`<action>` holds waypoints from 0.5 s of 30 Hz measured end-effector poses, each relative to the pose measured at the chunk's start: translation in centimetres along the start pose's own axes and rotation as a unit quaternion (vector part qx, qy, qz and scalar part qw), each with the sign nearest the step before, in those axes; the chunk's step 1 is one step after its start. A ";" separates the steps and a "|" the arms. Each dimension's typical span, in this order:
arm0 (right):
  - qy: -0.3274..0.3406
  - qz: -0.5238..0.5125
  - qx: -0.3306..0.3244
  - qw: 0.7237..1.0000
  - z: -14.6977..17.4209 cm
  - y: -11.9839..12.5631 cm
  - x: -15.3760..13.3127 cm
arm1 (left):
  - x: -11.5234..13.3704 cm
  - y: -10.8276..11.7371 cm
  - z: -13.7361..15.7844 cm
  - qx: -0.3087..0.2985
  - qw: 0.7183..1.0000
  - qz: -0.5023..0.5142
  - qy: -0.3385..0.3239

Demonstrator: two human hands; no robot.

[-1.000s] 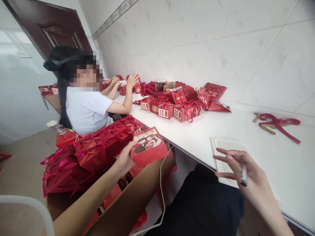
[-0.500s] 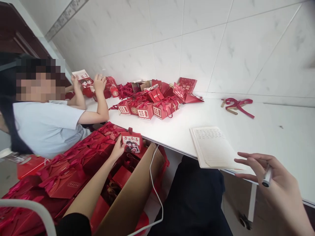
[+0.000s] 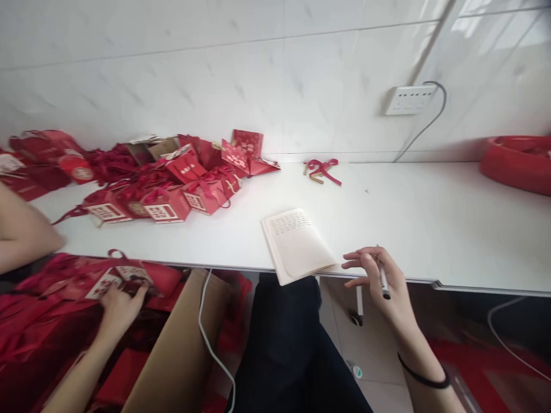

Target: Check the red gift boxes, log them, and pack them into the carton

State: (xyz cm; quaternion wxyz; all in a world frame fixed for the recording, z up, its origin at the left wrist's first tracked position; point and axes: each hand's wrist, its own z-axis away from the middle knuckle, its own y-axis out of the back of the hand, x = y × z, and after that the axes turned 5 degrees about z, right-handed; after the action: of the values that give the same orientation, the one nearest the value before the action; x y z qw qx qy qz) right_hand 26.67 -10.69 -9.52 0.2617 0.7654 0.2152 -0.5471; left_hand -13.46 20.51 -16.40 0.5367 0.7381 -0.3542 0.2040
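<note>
Head view: left hand [image 3: 121,310], grip unclear, apparently positions red box [image 3: 128,272] beyond its fingertips; right hand [image 3: 394,289] grips pen [image 3: 383,280]. Next move calls for steady seating.

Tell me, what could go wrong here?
The notebook juts past the near edge of the white table, so a nudge from the right grip, which holds a pen beside it, might tip it off.

The white cable runs down the brown cardboard near the dark trousers; a moving leg could snag it.

The printed red box at the left grip might catch on crowded ribbons.
</note>
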 end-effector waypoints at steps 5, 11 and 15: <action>0.055 0.037 -0.016 0.998 -1.8 0.5 0.8 | 9.7 0.3 2.1 0.116 0.991 0.009 -0.062; 0.267 0.269 -0.120 0.917 -4.2 -2.9 3.0 | 22.6 -7.5 2.8 -0.188 0.905 0.077 -0.375; 0.348 0.348 -0.142 0.859 -4.1 -5.3 3.9 | 26.5 -15.9 -0.5 -0.294 0.891 0.083 -0.336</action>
State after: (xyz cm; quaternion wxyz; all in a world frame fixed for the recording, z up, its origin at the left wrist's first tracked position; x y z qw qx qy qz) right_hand 27.59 -3.79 -13.04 0.4491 0.8855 0.0871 -0.0816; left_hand 15.97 15.72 -8.46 0.5590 0.5389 -0.6175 -0.1260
